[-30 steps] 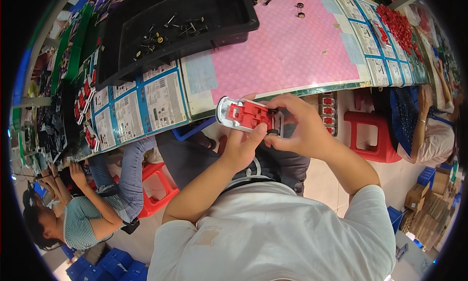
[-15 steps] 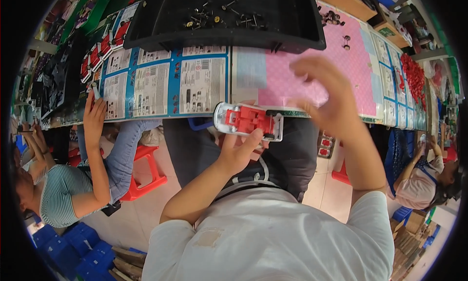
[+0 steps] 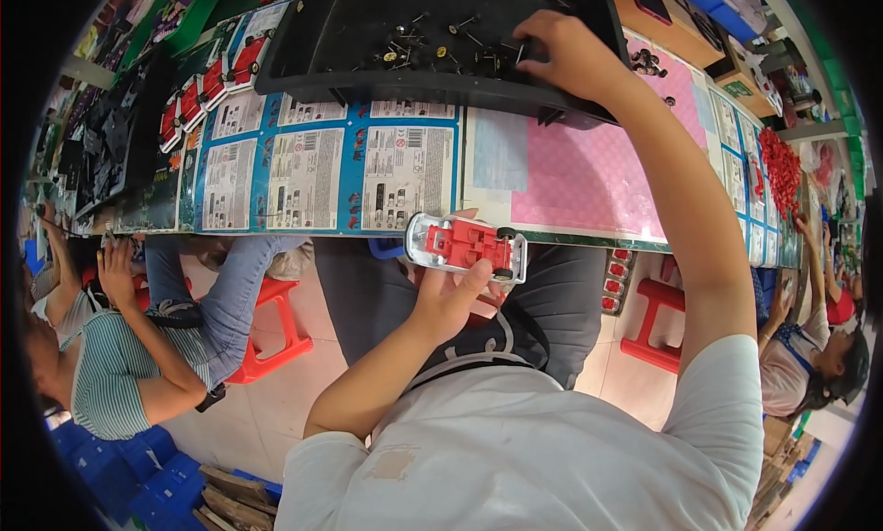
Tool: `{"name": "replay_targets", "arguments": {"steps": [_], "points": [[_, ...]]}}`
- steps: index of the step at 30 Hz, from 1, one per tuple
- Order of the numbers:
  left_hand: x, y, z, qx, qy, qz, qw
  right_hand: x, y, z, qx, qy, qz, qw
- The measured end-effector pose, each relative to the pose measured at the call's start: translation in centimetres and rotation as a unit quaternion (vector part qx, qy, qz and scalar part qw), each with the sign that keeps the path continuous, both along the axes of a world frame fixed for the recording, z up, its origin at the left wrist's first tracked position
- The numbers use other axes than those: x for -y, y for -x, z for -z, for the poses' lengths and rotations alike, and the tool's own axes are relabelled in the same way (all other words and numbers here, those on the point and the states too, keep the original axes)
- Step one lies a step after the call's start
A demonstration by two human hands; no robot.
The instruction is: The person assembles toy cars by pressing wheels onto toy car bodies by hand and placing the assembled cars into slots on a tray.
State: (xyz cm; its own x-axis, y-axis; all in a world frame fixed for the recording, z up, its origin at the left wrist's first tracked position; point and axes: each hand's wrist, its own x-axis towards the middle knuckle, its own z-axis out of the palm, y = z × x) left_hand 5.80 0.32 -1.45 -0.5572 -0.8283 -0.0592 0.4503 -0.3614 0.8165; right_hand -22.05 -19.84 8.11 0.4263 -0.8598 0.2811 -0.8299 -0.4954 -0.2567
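My left hand (image 3: pixel 447 303) grips a toy car (image 3: pixel 464 244) just off the table's front edge. The car lies underside up, with a red chassis inside a white body. Black wheels show at its right end; none are visible at the left. My right hand (image 3: pixel 572 60) reaches into the right side of a black tray (image 3: pixel 395 84), thumb and forefinger closing around a thin metal wheel axle (image 3: pixel 521 52). Several loose axles with small wheels (image 3: pixel 397 51) lie scattered on the tray floor.
Red-and-white toy cars (image 3: pixel 213 82) stand in a row at left. Black wheel pairs (image 3: pixel 647 63) sit right of the tray, and a pile of red parts (image 3: pixel 781 170) lies farther right. Co-workers sit on both sides, one in a striped shirt (image 3: pixel 138 370). A red stool (image 3: pixel 655 319) stands at right.
My right hand has moved up from above the pink table area into the black tray. My left hand still holds the car. The view has shifted slightly.
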Motion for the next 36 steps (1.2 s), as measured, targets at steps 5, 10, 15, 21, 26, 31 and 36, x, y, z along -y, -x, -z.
{"name": "replay_targets", "arguments": {"steps": [5,10,15,21,26,31,36], "points": [[-0.1,0.3,-0.4,0.003,0.004,-0.014,1.000,-5.1,-0.4,-3.1,0.241,0.036,0.145,0.959],[-0.2,1.2,-0.5,0.003,-0.014,-0.009,1.000,-7.7,-0.6,-1.2,0.182,0.008,0.164,0.970],[-1.3,0.9,-0.3,-0.002,-0.004,-0.014,1.000,-4.0,-2.2,-4.4,0.061,-0.195,0.157,0.966],[-2.1,1.7,-0.3,-0.012,-0.001,0.010,1.000,2.3,2.9,3.1,-0.045,-0.116,0.107,0.986],[-2.1,0.5,-0.5,-0.012,-0.010,-0.007,1.000,-1.2,-0.1,-0.2,0.063,0.082,0.140,0.985],[-1.7,0.8,-0.9,-0.006,-0.011,-0.016,1.000,-12.3,-4.3,-2.5,0.519,-0.157,0.099,0.834],[-1.5,1.3,-0.2,0.018,0.004,0.007,1.000,-19.8,-9.8,0.4,0.396,-0.140,0.072,0.905]]}}
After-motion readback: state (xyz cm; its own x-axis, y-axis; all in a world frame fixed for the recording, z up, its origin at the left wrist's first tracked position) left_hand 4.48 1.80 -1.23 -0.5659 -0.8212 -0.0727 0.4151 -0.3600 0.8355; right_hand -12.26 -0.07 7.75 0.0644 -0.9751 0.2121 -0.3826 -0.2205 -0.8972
